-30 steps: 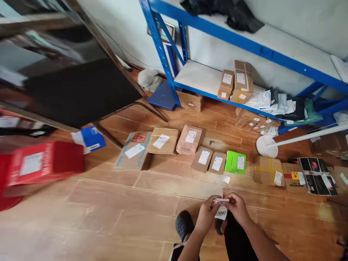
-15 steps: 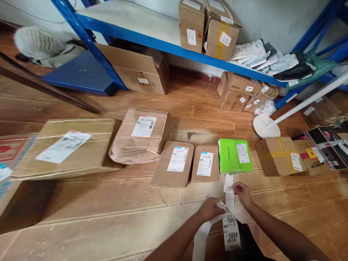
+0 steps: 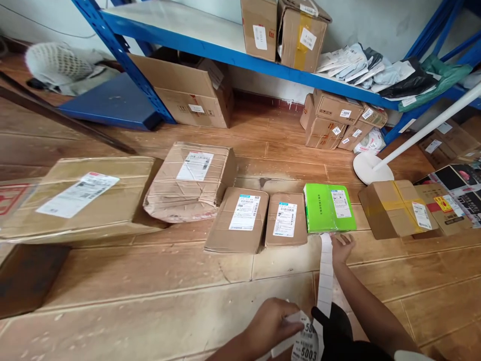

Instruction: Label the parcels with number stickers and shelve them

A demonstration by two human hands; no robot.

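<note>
Label strip (image 3: pixel 325 281) stretches toward green box (image 3: pixel 326 208), left hand (image 3: pixel 272 323) gripping it, right hand (image 3: pixel 341 249) unclear.

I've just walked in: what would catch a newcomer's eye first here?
Probably the bright green box, in a row with brown boxes on the wooden floor, with the right hand at its near edge. Next, the white label strip running down from there, and the left hand holding printed labels, one reading 5003. Behind stands a vivid blue shelf.
</note>
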